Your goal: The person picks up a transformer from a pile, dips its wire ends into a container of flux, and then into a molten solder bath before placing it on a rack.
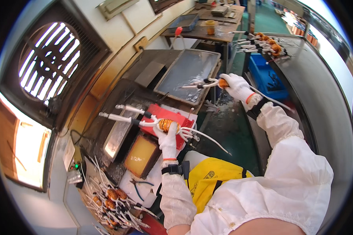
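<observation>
My gloved left hand [167, 140] is closed around a copper-wound ring coil [168, 125] with white-sleeved leads and black bands. That coil is over a red block [157, 113], its long leads pointing to the left. Out to the right, my gloved right hand [237, 87] grips a second copper-wound coil [223, 83], whose leads reach left over the edge of a shallow metal tray [208, 101] with a grey, shiny surface. Fingers partly hide both coils. Below the left coil sits a dark-walled box [145, 172] of yellowish, glossy material. Beside it is a narrow metal trough [117, 138] with a bright silvery surface.
Cutting pliers [138, 189] lie near my left forearm. Several coils [111, 197] are heaped at lower left, and more [268, 44] lie on the metal bench [325, 90] at right. A blue bin [264, 76] holds dark pieces. A round fan [50, 62] is at left.
</observation>
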Available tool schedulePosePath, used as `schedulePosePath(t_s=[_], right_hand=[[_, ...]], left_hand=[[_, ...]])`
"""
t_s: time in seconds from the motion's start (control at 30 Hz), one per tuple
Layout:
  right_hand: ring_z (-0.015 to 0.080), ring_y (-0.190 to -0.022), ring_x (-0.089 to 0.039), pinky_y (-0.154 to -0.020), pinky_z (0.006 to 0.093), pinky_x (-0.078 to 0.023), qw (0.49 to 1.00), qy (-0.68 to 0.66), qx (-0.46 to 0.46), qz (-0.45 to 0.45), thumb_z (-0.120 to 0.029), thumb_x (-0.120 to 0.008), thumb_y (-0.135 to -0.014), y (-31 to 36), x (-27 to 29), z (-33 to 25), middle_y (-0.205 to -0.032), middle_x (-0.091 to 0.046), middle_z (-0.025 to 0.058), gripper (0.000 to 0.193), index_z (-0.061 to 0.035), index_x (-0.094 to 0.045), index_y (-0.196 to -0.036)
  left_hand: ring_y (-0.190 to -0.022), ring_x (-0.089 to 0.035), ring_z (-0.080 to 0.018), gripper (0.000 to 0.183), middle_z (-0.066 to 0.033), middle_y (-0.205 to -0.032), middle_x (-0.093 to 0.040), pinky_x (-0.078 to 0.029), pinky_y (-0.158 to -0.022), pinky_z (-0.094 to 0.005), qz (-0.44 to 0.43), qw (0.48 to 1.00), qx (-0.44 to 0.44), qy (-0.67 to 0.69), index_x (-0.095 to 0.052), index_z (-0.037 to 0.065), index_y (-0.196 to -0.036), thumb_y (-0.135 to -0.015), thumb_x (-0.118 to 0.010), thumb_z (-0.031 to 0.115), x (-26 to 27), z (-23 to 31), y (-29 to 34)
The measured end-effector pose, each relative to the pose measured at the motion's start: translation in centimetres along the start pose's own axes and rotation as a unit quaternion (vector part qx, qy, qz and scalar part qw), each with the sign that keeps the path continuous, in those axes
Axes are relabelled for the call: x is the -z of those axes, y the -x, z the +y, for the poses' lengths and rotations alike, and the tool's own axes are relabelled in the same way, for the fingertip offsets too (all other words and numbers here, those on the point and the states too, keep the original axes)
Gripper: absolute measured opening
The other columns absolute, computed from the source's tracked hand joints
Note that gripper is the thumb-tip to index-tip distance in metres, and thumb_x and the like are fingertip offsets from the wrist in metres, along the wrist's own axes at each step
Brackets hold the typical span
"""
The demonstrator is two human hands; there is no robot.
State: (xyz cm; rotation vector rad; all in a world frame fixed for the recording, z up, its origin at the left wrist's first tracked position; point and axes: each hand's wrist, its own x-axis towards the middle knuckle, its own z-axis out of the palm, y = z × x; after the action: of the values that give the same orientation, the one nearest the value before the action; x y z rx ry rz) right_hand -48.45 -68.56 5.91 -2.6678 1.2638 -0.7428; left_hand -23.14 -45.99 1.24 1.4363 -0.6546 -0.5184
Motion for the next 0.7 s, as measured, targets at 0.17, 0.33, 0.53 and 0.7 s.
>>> schedulePosePath(t_s=[0.17, 0.33, 0.53, 0.7], right_hand=[[0.0316, -0.09, -0.06, -0.081, 0.0409, -0.046, 0.971, 0.079, 0.187, 0.123, -0.009, -0.066, -0.07, -3.1, 2.8, -0.4, -0.09, -0.06, 0.0115, 0.042, -0.0113, -0.058, -0.111], [0.0304, -0.09, -0.061, -0.079, 0.0406, -0.048, 0.961, 0.161, 0.18, 0.138, -0.01, -0.062, -0.077, -3.5, 8.7, 1.5, -0.089, -0.061, 0.0102, 0.027, -0.012, -0.059, -0.104], [0.0311, -0.103, -0.059, -0.09, 0.0402, -0.046, 0.977, 0.202, -0.022, 0.071, -0.016, -0.065, -0.079, -1.7, 12.9, 8.8, -0.104, -0.064, 0.0121, 0.034, -0.012, -0.06, -0.112], [0.0316, -0.114, -0.055, -0.095, 0.0404, -0.045, 0.934, 0.255, -0.242, 0.066, -0.025, -0.068, -0.08, 2.6, 16.3, 17.7, -0.118, -0.061, 0.012, 0.039, -0.0149, -0.059, -0.116]], left_hand=[[-0.113, -0.049, -0.0212, 0.083, -0.0142, -0.132, -0.046, -0.042, -0.097, -0.0349, 0.01, 1.0, 0.013, 0.01, -0.024, 0.002, -0.144, -0.082, -0.074, 0.024, 1.7, -0.8, -0.3], [-0.118, -0.047, -0.0239, 0.082, -0.0147, -0.137, -0.042, -0.039, -0.101, -0.0357, -0.005, 1.0, 0.008, -0.02, -0.026, 0.003, -0.144, -0.082, -0.073, 0.026, 1.2, -1.6, -0.8], [-0.121, -0.046, -0.024, 0.082, -0.0154, -0.139, -0.04, -0.038, -0.102, -0.0353, -0.003, 1.0, 0.015, -0.002, -0.025, 0.003, -0.145, -0.082, -0.072, 0.025, 0.9, -0.4, -0.3], [-0.123, -0.045, -0.0238, 0.08, -0.0147, -0.141, -0.039, -0.038, -0.102, -0.0356, -0.005, 1.0, 0.009, -0.007, -0.024, 0.004, -0.146, -0.083, -0.07, 0.022, 0.1, 0.0, -0.2]])
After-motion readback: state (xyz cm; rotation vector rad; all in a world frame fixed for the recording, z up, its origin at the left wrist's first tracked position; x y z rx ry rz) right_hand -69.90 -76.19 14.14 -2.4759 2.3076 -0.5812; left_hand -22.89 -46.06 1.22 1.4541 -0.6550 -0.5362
